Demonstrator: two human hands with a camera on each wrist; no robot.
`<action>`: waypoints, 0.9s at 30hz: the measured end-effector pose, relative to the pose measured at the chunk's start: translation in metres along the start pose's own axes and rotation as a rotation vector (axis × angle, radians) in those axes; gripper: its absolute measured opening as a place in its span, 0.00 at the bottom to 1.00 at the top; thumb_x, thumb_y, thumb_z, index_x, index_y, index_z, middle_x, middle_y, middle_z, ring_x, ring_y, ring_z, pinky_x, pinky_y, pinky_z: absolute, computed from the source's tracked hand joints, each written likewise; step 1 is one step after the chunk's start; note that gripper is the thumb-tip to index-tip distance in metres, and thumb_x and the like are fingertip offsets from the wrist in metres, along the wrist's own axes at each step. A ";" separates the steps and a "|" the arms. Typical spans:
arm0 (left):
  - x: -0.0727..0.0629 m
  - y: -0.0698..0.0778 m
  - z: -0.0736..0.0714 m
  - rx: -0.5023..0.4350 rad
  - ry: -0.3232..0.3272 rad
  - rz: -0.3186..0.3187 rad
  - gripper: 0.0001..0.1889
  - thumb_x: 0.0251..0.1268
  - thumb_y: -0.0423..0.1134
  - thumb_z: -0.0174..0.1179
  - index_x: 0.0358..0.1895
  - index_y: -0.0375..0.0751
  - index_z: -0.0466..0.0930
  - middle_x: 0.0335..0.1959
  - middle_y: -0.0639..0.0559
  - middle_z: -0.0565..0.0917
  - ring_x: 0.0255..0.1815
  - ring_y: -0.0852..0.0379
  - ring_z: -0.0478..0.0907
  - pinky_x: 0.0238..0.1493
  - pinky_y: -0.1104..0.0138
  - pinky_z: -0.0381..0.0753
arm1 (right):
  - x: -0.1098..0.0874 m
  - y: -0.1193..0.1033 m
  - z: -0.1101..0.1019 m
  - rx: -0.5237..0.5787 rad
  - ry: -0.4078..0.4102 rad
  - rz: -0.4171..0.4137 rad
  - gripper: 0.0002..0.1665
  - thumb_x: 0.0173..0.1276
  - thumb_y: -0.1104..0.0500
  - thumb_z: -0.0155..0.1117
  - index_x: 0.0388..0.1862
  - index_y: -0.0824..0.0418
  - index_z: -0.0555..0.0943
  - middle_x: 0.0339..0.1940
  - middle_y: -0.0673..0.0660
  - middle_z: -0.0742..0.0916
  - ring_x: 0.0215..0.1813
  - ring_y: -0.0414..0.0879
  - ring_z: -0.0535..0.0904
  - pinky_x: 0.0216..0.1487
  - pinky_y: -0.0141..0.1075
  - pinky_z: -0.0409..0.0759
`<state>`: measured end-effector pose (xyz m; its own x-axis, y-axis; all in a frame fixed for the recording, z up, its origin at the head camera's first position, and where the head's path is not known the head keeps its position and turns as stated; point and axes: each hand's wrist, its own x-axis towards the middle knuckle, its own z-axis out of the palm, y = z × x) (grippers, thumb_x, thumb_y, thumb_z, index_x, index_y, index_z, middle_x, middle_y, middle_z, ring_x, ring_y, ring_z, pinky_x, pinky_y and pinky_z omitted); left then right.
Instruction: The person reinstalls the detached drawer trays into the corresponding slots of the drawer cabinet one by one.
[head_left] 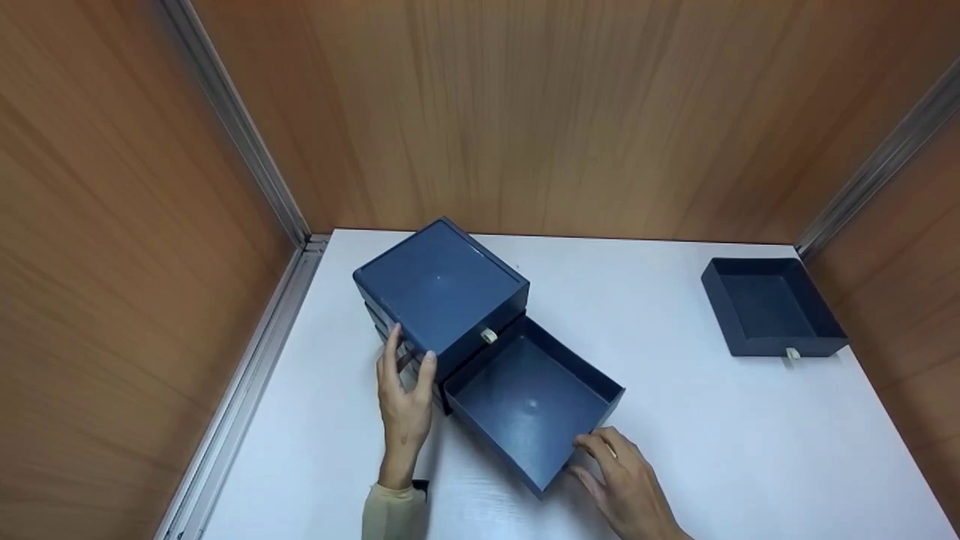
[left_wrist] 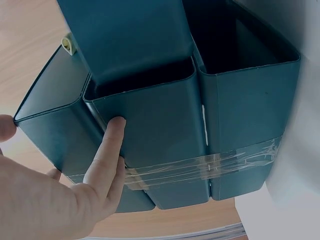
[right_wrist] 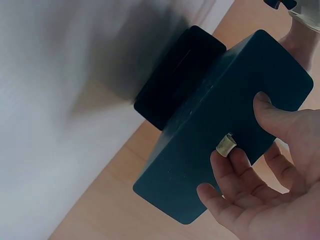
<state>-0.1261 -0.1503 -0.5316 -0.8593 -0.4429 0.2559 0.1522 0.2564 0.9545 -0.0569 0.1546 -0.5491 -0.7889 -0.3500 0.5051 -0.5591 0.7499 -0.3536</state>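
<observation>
A stack of dark blue drawer boxes (head_left: pixel 442 289) stands on the white table, its tiers bound with clear tape (left_wrist: pixel 215 167). My left hand (head_left: pixel 405 405) rests against its near side, fingers stretched along the wall and thumb by the top box's front corner. Below the closed top drawer, a drawer (head_left: pixel 525 412) juts far out of the middle tier, with nothing inside. My right hand (head_left: pixel 622 480) pinches its front: a finger hooks over the rim, the thumb presses the face. Other fingertips touch its pale pull tab (right_wrist: pixel 226 145). The lowest tier (left_wrist: pixel 250 100) is a hollow slot.
Another empty dark blue drawer (head_left: pixel 772 307) with a pale tab lies at the table's right edge. Wood-grain panels (head_left: pixel 562 112) rise behind and on both sides, joined by metal corner rails (head_left: pixel 240 120). White table surface (head_left: pixel 667 330) lies between stack and loose drawer.
</observation>
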 end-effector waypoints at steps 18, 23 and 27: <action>-0.001 0.000 0.000 0.007 -0.017 -0.007 0.36 0.80 0.45 0.62 0.86 0.52 0.59 0.82 0.41 0.64 0.77 0.35 0.69 0.74 0.35 0.70 | 0.002 -0.004 0.004 -0.027 0.004 -0.024 0.34 0.44 0.63 0.92 0.51 0.56 0.86 0.45 0.46 0.82 0.48 0.37 0.81 0.48 0.36 0.84; 0.000 -0.002 0.000 0.005 -0.015 -0.005 0.36 0.80 0.45 0.62 0.85 0.52 0.60 0.83 0.41 0.64 0.77 0.35 0.69 0.75 0.35 0.69 | 0.003 -0.006 0.006 -0.027 0.005 -0.023 0.34 0.43 0.64 0.92 0.51 0.55 0.86 0.46 0.46 0.83 0.49 0.37 0.82 0.49 0.37 0.85; 0.000 -0.002 0.000 0.003 -0.014 -0.003 0.35 0.80 0.45 0.62 0.85 0.53 0.60 0.83 0.41 0.64 0.77 0.35 0.69 0.75 0.35 0.68 | 0.005 -0.004 0.010 -0.033 0.021 -0.032 0.35 0.42 0.64 0.93 0.50 0.56 0.85 0.45 0.46 0.82 0.48 0.38 0.82 0.49 0.37 0.85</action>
<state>-0.1265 -0.1513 -0.5338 -0.8666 -0.4314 0.2509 0.1480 0.2580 0.9547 -0.0613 0.1436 -0.5530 -0.7654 -0.3624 0.5318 -0.5745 0.7571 -0.3110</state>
